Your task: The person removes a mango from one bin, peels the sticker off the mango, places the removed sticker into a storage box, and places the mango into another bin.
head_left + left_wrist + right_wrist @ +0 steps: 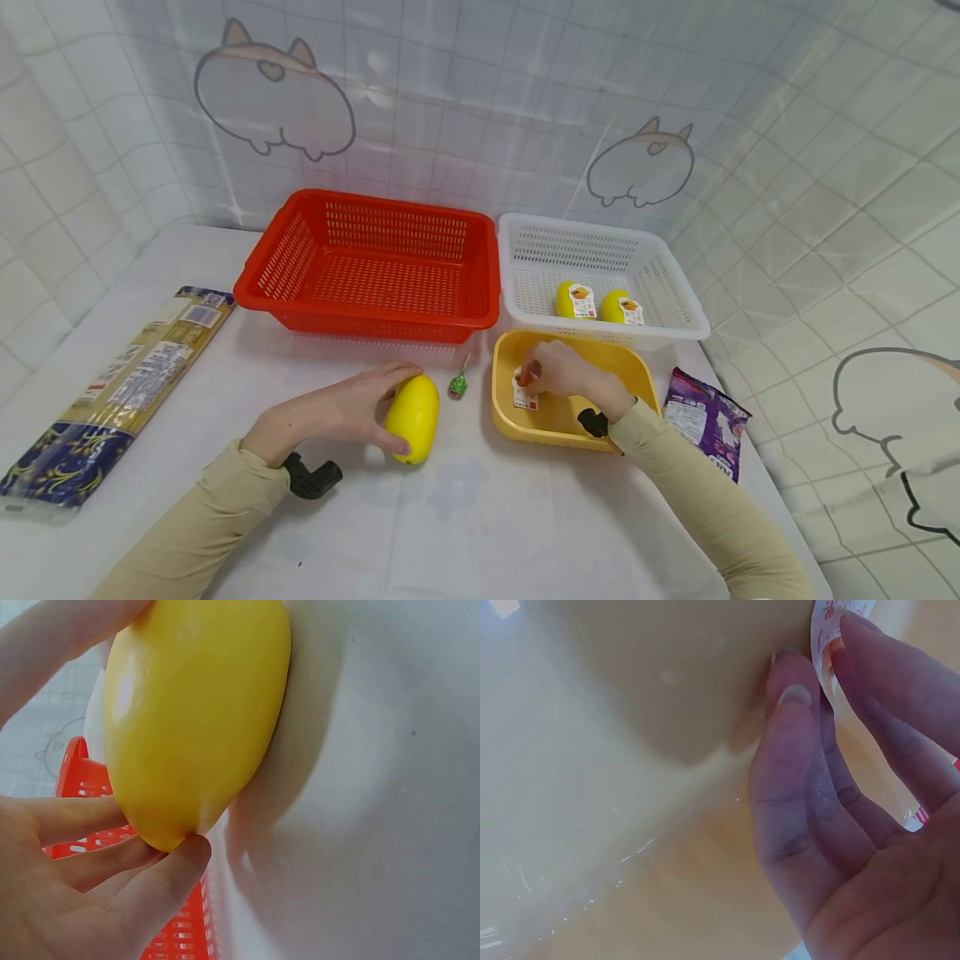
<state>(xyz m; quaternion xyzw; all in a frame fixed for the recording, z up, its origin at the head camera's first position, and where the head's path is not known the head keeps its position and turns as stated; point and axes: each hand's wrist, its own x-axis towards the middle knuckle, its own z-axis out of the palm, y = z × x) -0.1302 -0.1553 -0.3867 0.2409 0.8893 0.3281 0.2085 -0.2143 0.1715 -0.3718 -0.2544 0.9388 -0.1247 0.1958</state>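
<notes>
In the head view my left hand [348, 410] holds a smooth yellow mango [414, 419], thumb at its near end and fingers at its far end. The left wrist view shows the mango [199, 712] close up, fingertips [184, 859] at its narrow tip, and no label on the side that shows. My right hand [566, 371] reaches into the yellow basin [504, 423] and pinches a white printed label [525, 398]. Close up, the label [823, 630] stands between thumb and fingers against the basin; its lower part is hidden by the fingers.
Behind stand a red basket [367, 321] and a white basket [517, 250] with two labelled mangoes [567, 302] inside. Between the hands lies a green lollipop [458, 384]. A long noodle packet [123, 392] lies left, a purple snack bag [705, 421] right of the basin.
</notes>
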